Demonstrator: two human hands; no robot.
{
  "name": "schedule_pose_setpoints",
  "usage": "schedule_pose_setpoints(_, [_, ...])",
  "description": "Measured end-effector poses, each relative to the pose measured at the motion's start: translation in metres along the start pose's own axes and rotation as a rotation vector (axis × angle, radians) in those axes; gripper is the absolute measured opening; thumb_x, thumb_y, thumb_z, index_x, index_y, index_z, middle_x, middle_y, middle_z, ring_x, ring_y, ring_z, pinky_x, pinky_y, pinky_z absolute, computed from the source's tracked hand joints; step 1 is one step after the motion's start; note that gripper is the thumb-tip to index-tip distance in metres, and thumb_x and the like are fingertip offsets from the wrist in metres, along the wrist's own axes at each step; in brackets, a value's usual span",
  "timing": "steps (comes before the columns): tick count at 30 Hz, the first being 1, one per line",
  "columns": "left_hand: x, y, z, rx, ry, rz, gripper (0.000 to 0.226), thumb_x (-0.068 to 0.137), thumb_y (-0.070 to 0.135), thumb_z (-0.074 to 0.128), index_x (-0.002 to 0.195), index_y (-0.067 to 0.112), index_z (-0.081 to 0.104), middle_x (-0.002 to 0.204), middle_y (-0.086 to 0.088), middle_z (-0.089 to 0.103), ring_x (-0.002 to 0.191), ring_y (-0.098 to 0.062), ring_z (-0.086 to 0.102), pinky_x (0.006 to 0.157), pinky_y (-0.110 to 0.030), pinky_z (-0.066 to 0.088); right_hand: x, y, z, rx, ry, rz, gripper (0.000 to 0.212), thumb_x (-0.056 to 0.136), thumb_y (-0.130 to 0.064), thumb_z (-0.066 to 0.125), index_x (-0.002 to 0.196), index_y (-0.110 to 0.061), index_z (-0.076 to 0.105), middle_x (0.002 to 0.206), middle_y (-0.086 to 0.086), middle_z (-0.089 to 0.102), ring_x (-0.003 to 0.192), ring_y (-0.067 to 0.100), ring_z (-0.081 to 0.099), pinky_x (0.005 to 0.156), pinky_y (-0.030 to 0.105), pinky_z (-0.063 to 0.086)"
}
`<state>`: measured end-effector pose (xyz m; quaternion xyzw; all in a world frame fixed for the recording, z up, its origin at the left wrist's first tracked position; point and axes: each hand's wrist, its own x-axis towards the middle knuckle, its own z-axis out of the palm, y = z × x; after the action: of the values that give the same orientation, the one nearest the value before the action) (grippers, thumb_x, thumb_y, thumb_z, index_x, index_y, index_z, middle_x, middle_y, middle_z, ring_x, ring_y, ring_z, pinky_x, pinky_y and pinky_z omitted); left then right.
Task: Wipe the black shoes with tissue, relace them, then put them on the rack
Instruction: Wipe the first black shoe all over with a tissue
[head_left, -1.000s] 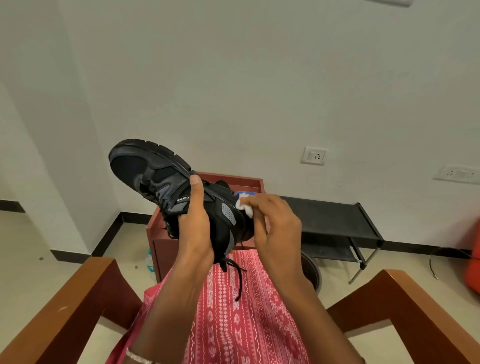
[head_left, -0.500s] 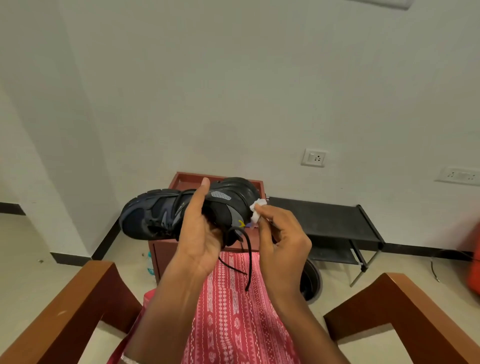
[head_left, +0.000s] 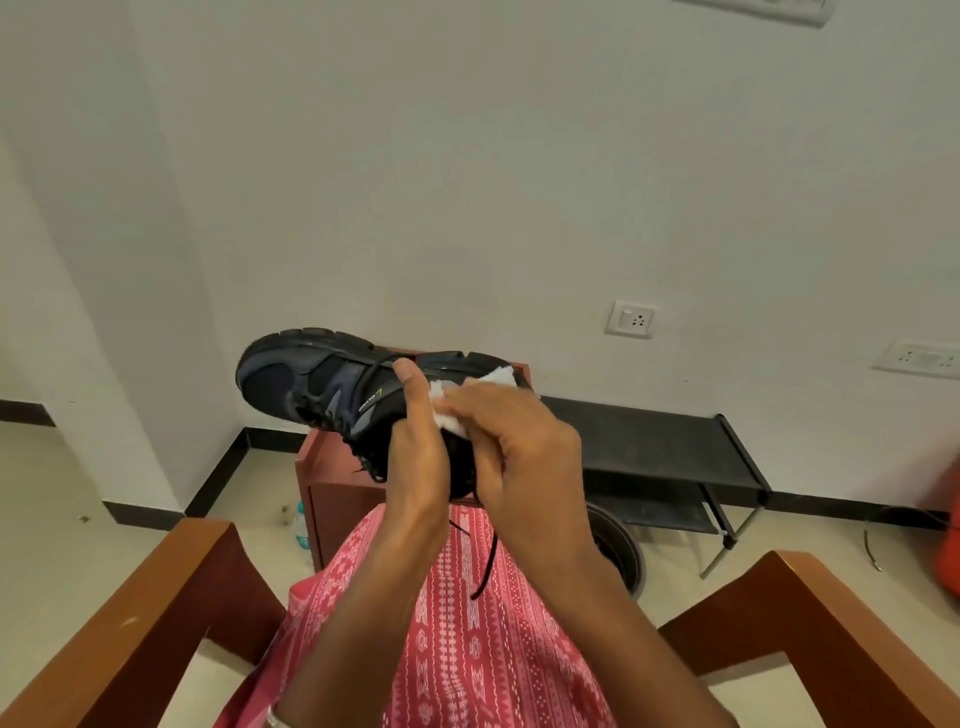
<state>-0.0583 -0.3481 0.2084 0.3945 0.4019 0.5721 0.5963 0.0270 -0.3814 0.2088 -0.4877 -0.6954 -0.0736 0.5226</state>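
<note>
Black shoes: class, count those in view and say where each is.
1. The black lace-up sports shoe is held up in the left hand, while the right hand presses a white tissue against it. A second may be hidden behind them.

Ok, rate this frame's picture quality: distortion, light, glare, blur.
Head view: wide-angle distortion tilts the wall corner and spreads the chair arms; light soft and even, no hard shadows; white tissue nearly blown out against the black shoe.
</note>
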Motion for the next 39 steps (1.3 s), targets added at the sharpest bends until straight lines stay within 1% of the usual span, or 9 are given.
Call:
schedule_pose_setpoints(5, [-0.002,-0.001,0.004,-0.093,-0.045,0.068,0.062,0.079,0.080,0.022,0.083,0.050,0.077,0.100,0.014,0.076,0.106,-0.005,0.068,0.105,-0.037,0.048,0.021,0.009,-0.001,-0.071,-0.088,0.092,0.029,0.093,-0.013,0.054,0.114,-0.012,0.075,0.113,0.002,0.074,0.117,0.018,0.065,0.102,0.040,0.052])
schedule_pose_setpoints(8, [-0.003,0.002,0.002,-0.153,-0.102,0.088,0.077,0.093,0.069,0.009,0.076,0.043,0.079,0.092,0.012,0.077,0.097,-0.003,0.071,0.093,-0.027,0.052,0.003,0.000,-0.004,0.027,-0.107,0.124,0.033,0.095,-0.006,0.057,0.124,-0.016,0.070,0.125,-0.001,0.070,0.125,0.008,0.058,0.108,0.029,0.047])
schedule_pose_setpoints(12, [0.001,0.003,-0.004,-0.167,-0.101,0.074,0.093,0.091,0.071,0.004,0.069,0.020,0.078,0.077,-0.004,0.075,0.080,-0.015,0.073,0.076,-0.028,0.055,-0.029,-0.008,-0.002,0.025,-0.080,0.073,0.045,0.085,0.007,0.062,0.124,-0.014,0.070,0.128,0.000,0.068,0.127,0.004,0.055,0.108,0.019,0.043])
schedule_pose_setpoints(15, [0.000,0.000,-0.002,-0.113,-0.116,0.102,0.088,0.077,0.080,0.011,0.069,0.024,0.079,0.080,-0.006,0.076,0.084,-0.019,0.074,0.084,-0.034,0.053,-0.024,0.000,0.001,0.049,-0.056,0.081,0.043,0.085,0.007,0.062,0.122,-0.013,0.071,0.125,0.000,0.070,0.123,0.006,0.059,0.105,0.023,0.048])
schedule_pose_setpoints(23, [0.003,-0.015,0.001,0.011,-0.117,0.239,0.066,0.089,0.070,0.012,0.091,0.047,0.074,0.101,0.002,0.076,0.104,-0.012,0.070,0.092,-0.034,0.052,0.016,0.001,0.013,0.110,-0.095,0.137,0.025,0.097,-0.012,0.063,0.119,-0.017,0.074,0.116,-0.004,0.074,0.113,0.004,0.066,0.096,0.027,0.054])
schedule_pose_setpoints(29, [0.009,-0.009,-0.007,-0.022,-0.120,0.175,0.095,0.064,0.100,0.024,0.084,0.021,0.074,0.091,-0.013,0.073,0.097,-0.029,0.070,0.099,-0.057,0.049,-0.019,0.002,0.001,0.146,-0.069,0.139,0.038,0.093,0.000,0.064,0.126,-0.018,0.069,0.127,-0.005,0.068,0.122,0.001,0.060,0.101,0.022,0.051])
schedule_pose_setpoints(34, [0.005,-0.008,-0.004,-0.003,-0.095,0.169,0.097,0.057,0.103,0.031,0.081,0.017,0.071,0.100,-0.016,0.073,0.103,-0.030,0.068,0.103,-0.059,0.045,-0.038,0.002,0.002,0.097,0.020,0.142,0.048,0.087,0.002,0.064,0.131,-0.016,0.060,0.126,-0.003,0.068,0.120,0.006,0.062,0.097,0.027,0.054])
schedule_pose_setpoints(36, [0.003,-0.008,0.001,0.036,-0.097,0.192,0.097,0.062,0.101,0.026,0.082,0.019,0.074,0.096,-0.015,0.074,0.101,-0.031,0.069,0.102,-0.054,0.048,-0.025,0.002,0.002,0.108,0.015,0.151,0.040,0.089,0.002,0.064,0.126,-0.013,0.067,0.124,0.002,0.070,0.118,0.010,0.065,0.096,0.033,0.056])
schedule_pose_setpoints(39, [-0.002,-0.009,0.006,0.119,-0.109,0.260,0.075,0.066,0.097,0.021,0.083,0.046,0.073,0.088,0.007,0.076,0.093,-0.008,0.072,0.083,-0.025,0.055,-0.001,0.001,0.003,0.159,-0.067,0.202,0.032,0.095,-0.008,0.063,0.126,-0.017,0.070,0.126,-0.002,0.070,0.121,0.006,0.063,0.100,0.034,0.054])
